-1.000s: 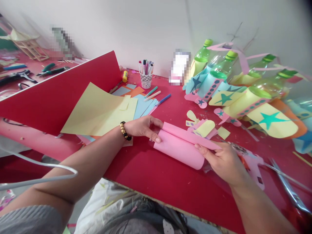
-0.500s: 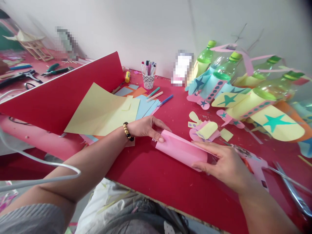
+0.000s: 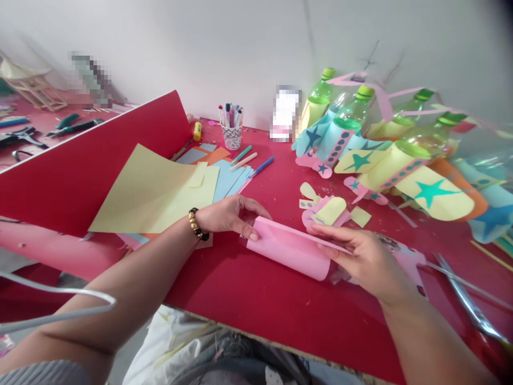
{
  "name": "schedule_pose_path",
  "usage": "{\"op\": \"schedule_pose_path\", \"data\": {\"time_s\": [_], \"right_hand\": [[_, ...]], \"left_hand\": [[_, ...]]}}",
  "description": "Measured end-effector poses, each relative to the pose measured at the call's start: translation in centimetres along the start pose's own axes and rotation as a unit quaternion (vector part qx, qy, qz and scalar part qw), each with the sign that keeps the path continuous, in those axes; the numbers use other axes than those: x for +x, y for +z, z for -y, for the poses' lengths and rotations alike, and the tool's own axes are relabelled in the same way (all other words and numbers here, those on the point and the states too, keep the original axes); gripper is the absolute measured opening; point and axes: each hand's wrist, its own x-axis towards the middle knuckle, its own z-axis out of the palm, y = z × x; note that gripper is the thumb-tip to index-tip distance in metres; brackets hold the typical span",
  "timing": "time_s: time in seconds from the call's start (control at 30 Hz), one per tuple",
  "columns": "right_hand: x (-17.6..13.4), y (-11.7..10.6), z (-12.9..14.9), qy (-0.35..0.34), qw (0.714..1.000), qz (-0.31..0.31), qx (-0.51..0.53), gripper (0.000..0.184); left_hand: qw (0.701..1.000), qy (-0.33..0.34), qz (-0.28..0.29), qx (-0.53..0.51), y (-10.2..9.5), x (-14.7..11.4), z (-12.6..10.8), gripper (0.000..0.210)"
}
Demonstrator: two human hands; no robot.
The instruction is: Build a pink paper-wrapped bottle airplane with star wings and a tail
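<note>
A sheet of pink paper (image 3: 286, 251) is curled around a clear plastic bottle (image 3: 337, 274), of which only bits show at both ends. It lies slantwise low over the red table. My left hand (image 3: 236, 216), with a bead bracelet on its wrist, grips the left end, thumb on the paper. My right hand (image 3: 356, 254) pinches the paper's free edge near the right end, thumb below and fingers above. The edge stands a little away from the roll. Just beyond lie small yellow and pink paper cutouts (image 3: 331, 211).
Bottle planes with paper wings (image 3: 401, 171) crowd the back right. Scissors (image 3: 468, 299) lie at the right. Yellow paper (image 3: 156, 198) and blue sheets (image 3: 230, 182) spread at the left, before a red upright board (image 3: 100, 155). A pen cup (image 3: 232, 137) and phone (image 3: 285, 113) stand behind.
My right thumb has moved up from the roll's lower side to the paper's free edge. My left hand keeps its grip. The whole view has shifted slightly.
</note>
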Motion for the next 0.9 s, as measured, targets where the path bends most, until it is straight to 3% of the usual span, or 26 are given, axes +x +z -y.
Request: {"op": "schedule_pose_path", "data": {"time_s": [0.13, 0.3, 0.43, 0.57, 0.73, 0.9], "right_hand": [[0.2, -0.1, -0.1, 0.031, 0.997, 0.002, 0.078, 0.046], [0.1, -0.1, 0.1, 0.058, 0.996, 0.008, 0.06, 0.049], [-0.1, -0.1, 0.2, 0.057, 0.998, 0.002, 0.04, 0.038], [-0.2, -0.2, 0.1, 0.042, 0.998, 0.027, 0.045, 0.026], [-0.2, -0.1, 0.3, 0.029, 0.996, 0.043, 0.075, 0.039], [-0.6, -0.1, 1.0, 0.049, 0.997, 0.051, 0.021, 0.04]], "left_hand": [[1.0, -0.006, -0.003, 0.008, 0.1, 0.0, -0.2, 0.051], [1.0, -0.018, -0.001, -0.017, 0.2, -0.1, -0.4, 0.052], [0.998, -0.002, 0.011, -0.054, 0.6, 0.0, -0.3, 0.056], [0.996, 0.006, -0.012, -0.083, 1.2, 0.2, -0.1, 0.039], [0.996, -0.038, -0.036, -0.065, 1.7, -0.1, -0.9, 0.026], [0.994, -0.053, -0.005, -0.094, 1.9, -0.3, -1.9, 0.023]]}}
